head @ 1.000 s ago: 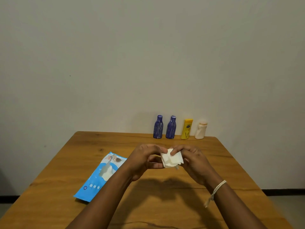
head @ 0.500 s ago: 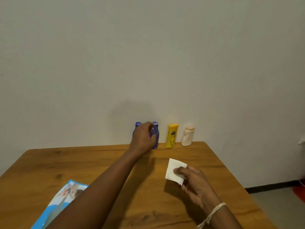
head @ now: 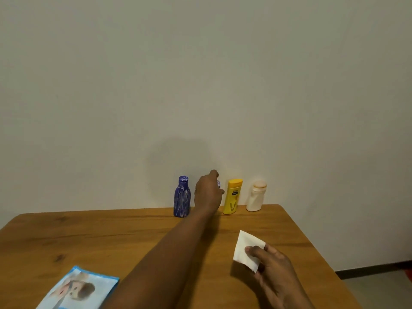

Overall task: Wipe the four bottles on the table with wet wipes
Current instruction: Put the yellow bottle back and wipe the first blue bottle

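Four bottles stand in a row at the table's far edge against the wall. At the left is a blue marbled bottle [head: 182, 197]. My left hand [head: 208, 194] is wrapped around the second blue bottle [head: 218, 183], hiding all but its cap. Right of it stand a yellow bottle [head: 232, 196] and a cream bottle [head: 256, 196]. My right hand [head: 274, 273] holds a folded white wet wipe [head: 246, 248] above the table's near right part.
The blue wet wipe pack [head: 78, 291] lies at the near left of the wooden table [head: 100, 237]. The table's right edge drops to a grey floor. A plain wall rises directly behind the bottles.
My left hand let go of the wipe, reached to the far edge and closed on the second blue bottle. My right hand kept the wipe and drew back to the right.
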Motion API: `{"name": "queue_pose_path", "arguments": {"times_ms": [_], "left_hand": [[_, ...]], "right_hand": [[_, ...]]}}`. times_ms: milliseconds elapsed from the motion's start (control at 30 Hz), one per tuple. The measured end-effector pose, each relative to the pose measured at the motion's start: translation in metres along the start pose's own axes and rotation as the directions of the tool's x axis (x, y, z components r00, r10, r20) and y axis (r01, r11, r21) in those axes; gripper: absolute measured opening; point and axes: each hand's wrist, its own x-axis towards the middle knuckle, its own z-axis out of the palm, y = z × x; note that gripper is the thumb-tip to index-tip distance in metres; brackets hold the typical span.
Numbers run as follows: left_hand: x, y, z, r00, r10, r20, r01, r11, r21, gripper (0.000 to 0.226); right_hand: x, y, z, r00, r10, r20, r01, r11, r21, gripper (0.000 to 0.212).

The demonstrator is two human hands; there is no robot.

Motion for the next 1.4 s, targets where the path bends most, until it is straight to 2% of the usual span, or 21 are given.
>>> {"name": "queue_pose_path", "arguments": {"times_ms": [133, 200, 267, 333, 367, 400, 433, 467, 533, 567, 667, 733, 767, 867, 933, 1067, 1100, 1200, 1267, 1367, 1400], "left_hand": [[-0.052, 0.022, -0.042, 0.998, 0.030, 0.052, -0.011, 0.943, -0.333, 0.046], [-0.081, 0.029, -0.066, 0.991, 0.083, 0.105, -0.032, 0.908, -0.417, 0.037], [-0.112, 0.035, -0.091, 0.979, 0.125, 0.159, -0.041, 0.892, -0.451, 0.034], [-0.141, 0.040, -0.114, 0.967, 0.143, 0.211, -0.044, 0.909, -0.414, 0.041], [-0.152, 0.042, -0.122, 0.962, 0.146, 0.230, -0.045, 0.918, -0.393, 0.047], [-0.164, 0.046, -0.133, 0.960, 0.146, 0.238, -0.048, 0.926, -0.376, 0.054], [-0.175, 0.050, -0.144, 0.960, 0.148, 0.236, -0.053, 0.929, -0.367, 0.061], [-0.185, 0.054, -0.154, 0.963, 0.146, 0.228, -0.055, 0.931, -0.361, 0.067], [-0.201, 0.062, -0.174, 0.970, 0.143, 0.197, -0.063, 0.930, -0.363, 0.075], [-0.207, 0.066, -0.184, 0.973, 0.143, 0.181, -0.069, 0.930, -0.361, 0.076], [-0.218, 0.074, -0.207, 0.977, 0.154, 0.147, -0.097, 0.936, -0.340, 0.073], [-0.223, 0.076, -0.215, 0.978, 0.163, 0.132, -0.114, 0.941, -0.318, 0.074], [-0.226, 0.076, -0.219, 0.978, 0.165, 0.130, -0.117, 0.941, -0.318, 0.074], [-0.236, 0.079, -0.224, 0.969, 0.201, 0.145, -0.149, 0.939, -0.310, 0.074], [-0.241, 0.081, -0.227, 0.963, 0.226, 0.147, -0.176, 0.941, -0.290, 0.076], [-0.241, 0.072, -0.236, 0.967, 0.222, 0.128, -0.181, 0.945, -0.274, 0.081], [-0.241, 0.069, -0.238, 0.967, 0.221, 0.128, -0.178, 0.943, -0.280, 0.082], [-0.239, 0.070, -0.239, 0.959, 0.249, 0.139, -0.206, 0.942, -0.266, 0.085], [-0.237, 0.076, -0.238, 0.951, 0.274, 0.141, -0.236, 0.942, -0.239, 0.083], [-0.234, 0.076, -0.239, 0.954, 0.281, 0.103, -0.251, 0.939, -0.235, 0.082], [-0.234, 0.074, -0.238, 0.953, 0.282, 0.107, -0.251, 0.938, -0.237, 0.083]], "right_hand": [[-0.027, -0.028, 0.006, 0.993, -0.091, 0.074, 0.089, 0.996, 0.025, 0.022], [-0.045, -0.047, 0.009, 0.960, -0.270, 0.070, 0.276, 0.957, -0.091, 0.017], [-0.064, -0.065, 0.013, 0.830, -0.553, 0.078, 0.546, 0.774, -0.322, 0.011], [-0.092, -0.074, 0.019, 0.602, -0.772, 0.201, 0.748, 0.458, -0.481, 0.014], [-0.106, -0.077, 0.023, 0.497, -0.813, 0.305, 0.802, 0.295, -0.519, 0.015], [-0.120, -0.076, 0.026, 0.411, -0.804, 0.430, 0.829, 0.134, -0.542, 0.016], [-0.132, -0.075, 0.028, 0.363, -0.739, 0.567, 0.835, -0.011, -0.549, 0.019], [-0.142, -0.073, 0.028, 0.364, -0.636, 0.681, 0.833, -0.105, -0.543, 0.021], [-0.161, -0.066, 0.023, 0.408, -0.461, 0.788, 0.836, -0.158, -0.525, 0.026], [-0.169, -0.061, 0.019, 0.397, -0.448, 0.801, 0.840, -0.173, -0.513, 0.029], [-0.194, -0.056, 0.012, 0.296, -0.445, 0.845, 0.853, -0.276, -0.444, 0.034], [-0.204, -0.060, 0.009, 0.246, -0.422, 0.873, 0.870, -0.302, -0.390, 0.032], [-0.208, -0.063, 0.009, 0.240, -0.429, 0.871, 0.883, -0.277, -0.380, 0.029], [-0.217, -0.069, 0.015, 0.257, -0.496, 0.829, 0.915, -0.151, -0.374, 0.025], [-0.220, -0.066, 0.025, 0.276, -0.526, 0.804, 0.911, -0.123, -0.393, 0.019], [-0.218, -0.056, 0.026, 0.217, -0.491, 0.844, 0.903, -0.227, -0.365, 0.017], [-0.215, -0.056, 0.023, 0.218, -0.494, 0.842, 0.908, -0.213, -0.360, 0.016], [-0.211, -0.059, 0.031, 0.294, -0.572, 0.766, 0.914, -0.065, -0.400, 0.012], [-0.212, -0.056, 0.041, 0.302, -0.610, 0.732, 0.905, -0.058, -0.422, 0.011], [-0.211, -0.051, 0.037, 0.254, -0.574, 0.779, 0.925, -0.091, -0.368, 0.014], [-0.208, -0.053, 0.034, 0.266, -0.566, 0.781, 0.928, -0.068, -0.365, 0.014]]}}
